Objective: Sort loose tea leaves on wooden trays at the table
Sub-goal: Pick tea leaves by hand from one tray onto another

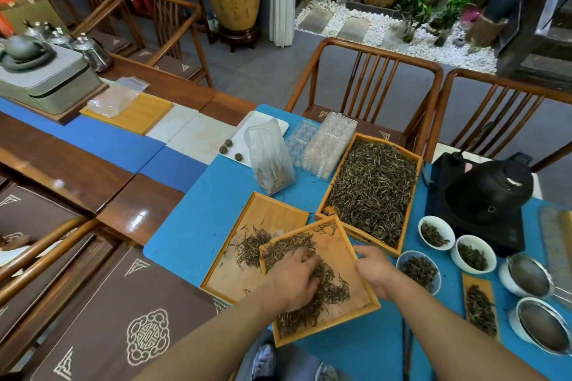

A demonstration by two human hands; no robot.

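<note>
On the near tray (349, 260), tea leaves (328, 288) lie under curled left fingers (309, 263); right fingers (363, 252) grip its rim

A black kettle (489, 192) sits on its stove right of a plastic bag (270, 158) and wooden chairs (365, 77).

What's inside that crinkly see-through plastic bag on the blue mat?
The clear plastic bag holds pale dried tea leaves bunched at its bottom. The crinkled plastic blurs them, so anything underneath stays hidden.
</note>
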